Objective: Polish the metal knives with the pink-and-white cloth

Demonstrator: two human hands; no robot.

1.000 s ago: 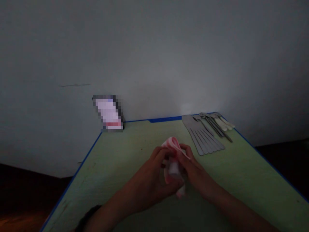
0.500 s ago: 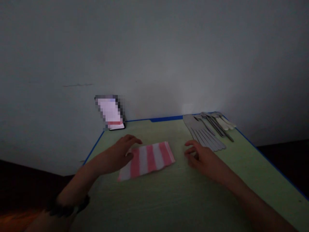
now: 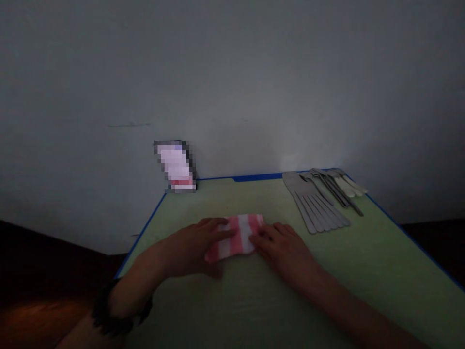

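A pink-and-white striped cloth (image 3: 238, 240) lies folded on the pale green table. My left hand (image 3: 191, 247) rests over its left part with fingers stretched out flat on top; the thumb, a little blurred, is low beside the near left corner. At the opposite end, my right hand (image 3: 285, 245) has its thumb and fingertips closed on the cloth's right edge. Part of the cloth is hidden under both hands.
Several flat grey utensils (image 3: 319, 213) fan out at the back right, beside dark metal cutlery (image 3: 332, 189) and pale-handled pieces (image 3: 350, 186). A phone with a blurred screen (image 3: 178, 167) leans on the wall (image 3: 232, 97) at the back left. Blue trim (image 3: 259, 178) edges the table (image 3: 232, 305).
My right hand has moved left onto the cloth's right edge. My left hand has moved right over the cloth, which now shows a smaller striped area. The view has shifted slightly.
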